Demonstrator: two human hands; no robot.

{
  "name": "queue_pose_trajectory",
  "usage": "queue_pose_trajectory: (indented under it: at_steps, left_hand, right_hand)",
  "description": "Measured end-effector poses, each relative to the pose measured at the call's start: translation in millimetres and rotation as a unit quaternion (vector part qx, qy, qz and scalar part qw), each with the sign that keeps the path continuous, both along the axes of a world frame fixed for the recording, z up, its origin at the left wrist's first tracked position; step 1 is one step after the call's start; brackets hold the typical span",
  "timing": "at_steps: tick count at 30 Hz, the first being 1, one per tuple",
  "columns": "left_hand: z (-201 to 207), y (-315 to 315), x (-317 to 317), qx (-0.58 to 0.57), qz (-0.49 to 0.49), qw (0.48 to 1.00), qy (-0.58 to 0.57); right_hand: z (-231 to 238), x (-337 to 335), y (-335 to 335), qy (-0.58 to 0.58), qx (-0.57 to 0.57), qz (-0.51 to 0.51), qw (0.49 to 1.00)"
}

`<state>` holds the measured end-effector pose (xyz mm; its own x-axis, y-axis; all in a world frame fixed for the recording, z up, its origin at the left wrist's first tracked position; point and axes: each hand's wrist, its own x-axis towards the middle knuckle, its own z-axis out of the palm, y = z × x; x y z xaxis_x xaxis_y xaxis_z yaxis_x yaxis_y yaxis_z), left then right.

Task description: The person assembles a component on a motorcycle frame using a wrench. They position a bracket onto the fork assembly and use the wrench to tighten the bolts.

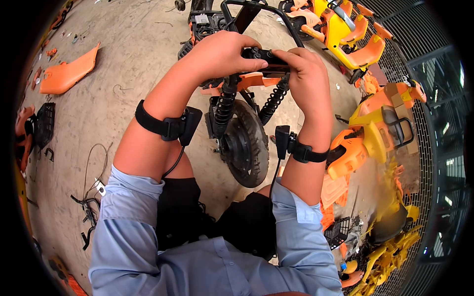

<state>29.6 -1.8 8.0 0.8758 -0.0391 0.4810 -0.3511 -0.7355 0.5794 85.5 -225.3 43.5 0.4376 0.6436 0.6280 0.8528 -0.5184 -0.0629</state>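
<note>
In front of me stands a stripped scooter frame with a black metal bracket (257,55) across its end, with bolt heads showing on top. My left hand (222,53) grips the bracket's left part, thumb along the near side and fingers curled over. My right hand (308,74) holds its right end, fingertips over the top edge; the palm side is hidden. Below the hands, an orange panel (256,80) shows. Two coil-spring shock absorbers, the left one (225,106) and the right one (274,101), flank the black wheel (249,143), which leans to one side.
An orange body panel (69,73) lies on the concrete floor at far left, near a black crate (45,123). Yellow-and-orange scooters (363,44) stand at right, with an orange shell (348,154) nearby. Yellow scraps (390,261) are heaped lower right. Black cable parts (90,214) lie left of me.
</note>
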Motion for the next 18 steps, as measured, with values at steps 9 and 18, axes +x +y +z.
queue_pose_trajectory:
  at_steps: [9,18]
  left_hand:
    - [1,3,-3,0.005,0.007,1.000,0.006]
    - [-3,1,-1,-0.005,0.006,1.000,-0.001]
  right_hand:
    - [3,-38,21,-0.054,-0.090,-0.115,0.988]
    - [20,-64,28,-0.068,0.064,-0.183,0.979]
